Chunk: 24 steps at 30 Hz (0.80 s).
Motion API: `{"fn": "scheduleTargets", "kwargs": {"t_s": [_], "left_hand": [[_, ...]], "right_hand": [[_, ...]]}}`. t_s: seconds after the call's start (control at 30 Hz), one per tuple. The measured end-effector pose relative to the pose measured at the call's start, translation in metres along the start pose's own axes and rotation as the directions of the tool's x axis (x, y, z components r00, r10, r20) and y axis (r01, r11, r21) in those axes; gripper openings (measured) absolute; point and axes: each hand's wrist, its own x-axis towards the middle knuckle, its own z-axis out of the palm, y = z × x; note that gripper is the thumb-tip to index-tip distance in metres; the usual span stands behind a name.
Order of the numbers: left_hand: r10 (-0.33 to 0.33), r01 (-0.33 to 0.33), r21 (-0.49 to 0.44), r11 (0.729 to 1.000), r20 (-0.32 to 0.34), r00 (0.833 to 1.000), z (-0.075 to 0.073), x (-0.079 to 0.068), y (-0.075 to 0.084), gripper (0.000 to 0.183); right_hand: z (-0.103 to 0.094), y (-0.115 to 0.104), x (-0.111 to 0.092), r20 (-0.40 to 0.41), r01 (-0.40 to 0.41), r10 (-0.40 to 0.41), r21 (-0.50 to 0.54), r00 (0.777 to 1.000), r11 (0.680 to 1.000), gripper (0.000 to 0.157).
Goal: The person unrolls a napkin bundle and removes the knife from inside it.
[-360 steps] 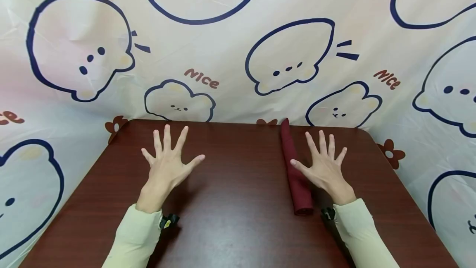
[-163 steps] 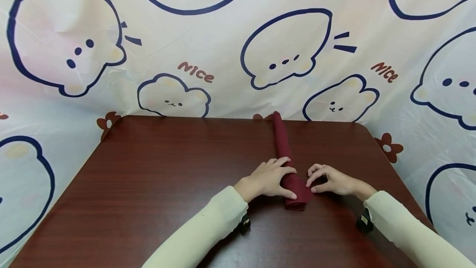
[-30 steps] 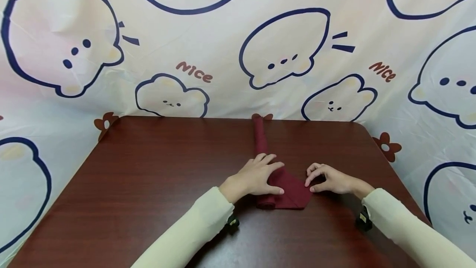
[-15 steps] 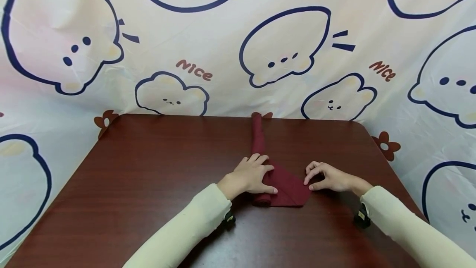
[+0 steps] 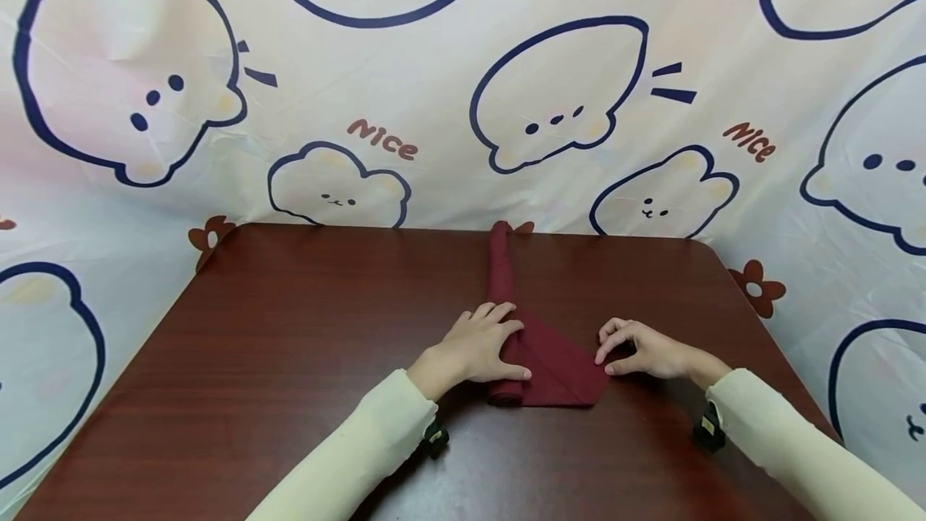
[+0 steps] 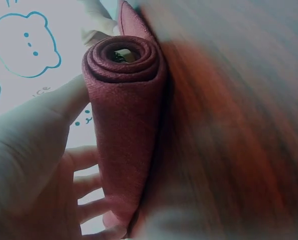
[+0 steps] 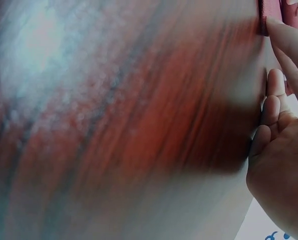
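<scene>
A dark red cloth (image 5: pixel 557 368) lies on the brown table, part rolled and part spread flat. Its rolled part (image 6: pixel 123 130) runs away toward the back edge and shows a spiral end with a hollow middle in the left wrist view. My left hand (image 5: pixel 473 344) grips over the near half of the roll, thumb toward the near end and fingers spread across it. To the right, my right hand (image 5: pixel 644 350) pinches the flat part's right corner between thumb and fingertips. In the right wrist view only a bit of the cloth (image 7: pixel 272 10) shows at the top right.
The brown wood-grain table (image 5: pixel 325 296) extends to both sides of the cloth. Behind it and along its sides hangs a pale curtain (image 5: pixel 441 103) with cartoon outlines. A small dark device (image 5: pixel 434 439) sits on the left wrist, another device (image 5: pixel 709 427) on the right.
Over the last second my left hand has moved a little left with the roll, and more cloth lies flat. Earlier the cloth was fully rolled. The right hand has stayed at the corner.
</scene>
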Motion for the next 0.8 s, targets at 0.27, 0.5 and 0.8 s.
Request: {"fn": "scheduleTargets", "kwargs": {"t_s": [0.27, 0.5, 0.8], "left_hand": [[0.0, -0.001, -0.036, 0.999, -0.036, 0.999, -0.003, -0.003, -0.006, 0.077], [-0.022, 0.02, -0.053, 0.998, -0.037, 0.999, -0.003, -0.01, -0.011, 0.078], [-0.054, 0.049, -0.07, 0.996, -0.062, 0.997, -0.003, -0.023, -0.024, 0.078]], "right_hand": [[-0.004, 0.0, -0.001, -0.018, -0.003, 0.003, 0.002, 1.0, 1.0, 0.01], [-0.002, 0.002, -0.003, -0.014, -0.004, 0.003, -0.007, 1.0, 1.0, 0.01], [0.001, 0.0, -0.003, -0.022, -0.002, 0.002, -0.002, 1.0, 1.0, 0.01]]}}
